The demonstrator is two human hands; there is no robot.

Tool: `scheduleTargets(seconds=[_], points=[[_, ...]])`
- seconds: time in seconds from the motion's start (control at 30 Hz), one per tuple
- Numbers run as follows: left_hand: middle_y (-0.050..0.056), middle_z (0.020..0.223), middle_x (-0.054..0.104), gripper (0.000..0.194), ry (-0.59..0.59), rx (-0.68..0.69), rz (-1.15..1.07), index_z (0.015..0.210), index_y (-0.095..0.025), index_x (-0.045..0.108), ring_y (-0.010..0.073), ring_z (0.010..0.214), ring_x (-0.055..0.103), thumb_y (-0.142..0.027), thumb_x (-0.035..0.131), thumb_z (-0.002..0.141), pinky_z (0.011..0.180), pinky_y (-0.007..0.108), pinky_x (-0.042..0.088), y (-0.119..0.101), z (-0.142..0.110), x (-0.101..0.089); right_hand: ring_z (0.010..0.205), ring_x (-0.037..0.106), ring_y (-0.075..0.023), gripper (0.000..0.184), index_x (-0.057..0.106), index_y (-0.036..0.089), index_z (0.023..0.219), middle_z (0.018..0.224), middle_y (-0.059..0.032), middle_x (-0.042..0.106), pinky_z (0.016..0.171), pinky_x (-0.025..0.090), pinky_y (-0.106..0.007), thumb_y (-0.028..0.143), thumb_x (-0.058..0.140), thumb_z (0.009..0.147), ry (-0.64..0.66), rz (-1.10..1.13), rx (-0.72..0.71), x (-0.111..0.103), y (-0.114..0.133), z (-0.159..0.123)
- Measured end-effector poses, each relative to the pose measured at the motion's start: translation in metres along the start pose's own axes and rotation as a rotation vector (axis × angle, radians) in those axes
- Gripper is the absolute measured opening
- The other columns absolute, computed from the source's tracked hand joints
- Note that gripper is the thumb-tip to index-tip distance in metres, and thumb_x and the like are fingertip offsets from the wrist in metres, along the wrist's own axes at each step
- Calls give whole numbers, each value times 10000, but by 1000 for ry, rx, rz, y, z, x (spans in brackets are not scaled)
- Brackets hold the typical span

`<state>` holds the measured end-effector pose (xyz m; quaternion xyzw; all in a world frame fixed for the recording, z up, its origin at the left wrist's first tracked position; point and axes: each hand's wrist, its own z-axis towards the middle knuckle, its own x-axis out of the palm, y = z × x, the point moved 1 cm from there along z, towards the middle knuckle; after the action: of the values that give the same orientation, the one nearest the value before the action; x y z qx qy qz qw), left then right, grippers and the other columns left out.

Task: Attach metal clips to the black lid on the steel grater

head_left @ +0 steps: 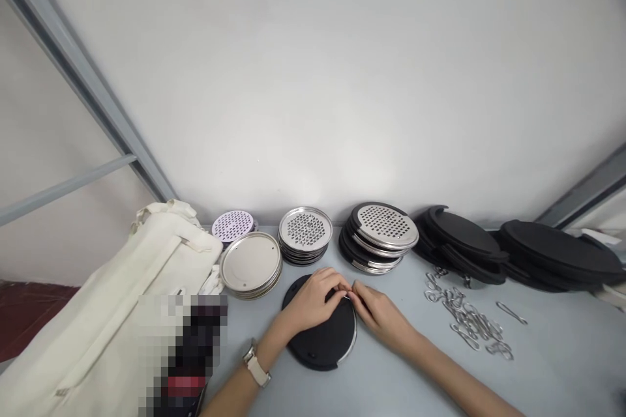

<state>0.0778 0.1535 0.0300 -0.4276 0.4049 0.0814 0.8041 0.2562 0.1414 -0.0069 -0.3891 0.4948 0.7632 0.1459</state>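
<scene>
Black disc (pixel 325 340) beneath left hand (pixel 317 298), right hand (pixel 375 314) at edge (pixel 355 329), tabletop (pixel 391 381) around.

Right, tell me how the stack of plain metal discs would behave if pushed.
The stack of plain metal discs might slide apart, since its edge shows separate layers. Its smooth top suggests the discs could be slippery. Being low and broad, it seems unlikely to tip.

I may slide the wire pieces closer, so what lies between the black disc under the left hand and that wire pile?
The right hand, then a bare stretch of gray tabletop, as the head view shows.
</scene>
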Motion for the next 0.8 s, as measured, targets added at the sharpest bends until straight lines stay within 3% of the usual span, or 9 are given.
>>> scheduleTargets(seconds=[0.13, 0.5, 0.8], points=[[16, 905, 599, 126, -33, -61, -58, 890, -173, 578, 147, 914, 549, -144, 459, 917, 866, 277, 421, 1, 1, 0, 635, 538, -160, 125, 392, 228, 899, 762, -8, 585, 593, 407, -266, 278, 305, 975, 5, -3, -42, -1, 3, -1], [19, 888, 562, 131, -24, -140, -113, 856, -165, 608, 135, 849, 540, -161, 484, 897, 795, 260, 434, 4, 1, 0, 643, 528, -150, 159, 389, 229, 845, 729, 10, 552, 595, 398, -250, 283, 309, 972, 41, 132, -50, -6, 1, -3], [31, 938, 568, 174, 48, -67, -107, 961, -178, 633, 133, 876, 555, -199, 464, 924, 829, 268, 448, -5, -1, -2, 580, 464, -126, 125, 389, 217, 762, 648, 40, 489, 544, 345, -227, 172, 386, 879, 26, 121, -18, -7, 1, -5]])
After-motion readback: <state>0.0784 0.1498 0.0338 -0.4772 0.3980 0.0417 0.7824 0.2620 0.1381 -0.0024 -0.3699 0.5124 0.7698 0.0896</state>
